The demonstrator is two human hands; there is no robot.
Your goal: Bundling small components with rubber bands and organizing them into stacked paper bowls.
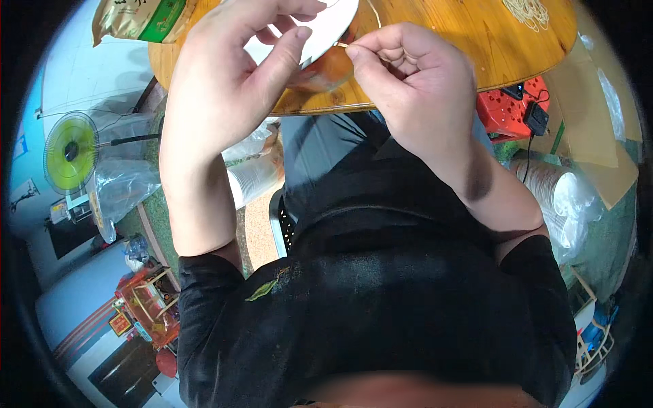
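Note:
At the top of the view, my left hand (248, 64) is over a white round disc (338, 27), its thumb apart from its curved fingers. Part of those fingers is cut off by the upper edge. My right hand (418, 75) pinches a thin pale cord (343, 45) between thumb and forefinger beside the disc's rim. Another stretch of pale cord runs over the table just above that hand. Below the disc, a see-through orange-tinted thing sits at the table edge; its kind is unclear.
The wooden table (469, 34) has a bundle of pale cords (527, 13) at its far right and a green and gold packet (146, 20) at its left. A red perforated stool (507, 112) stands at right, near stacked white discs (561, 197). A green fan (71, 151) is at left.

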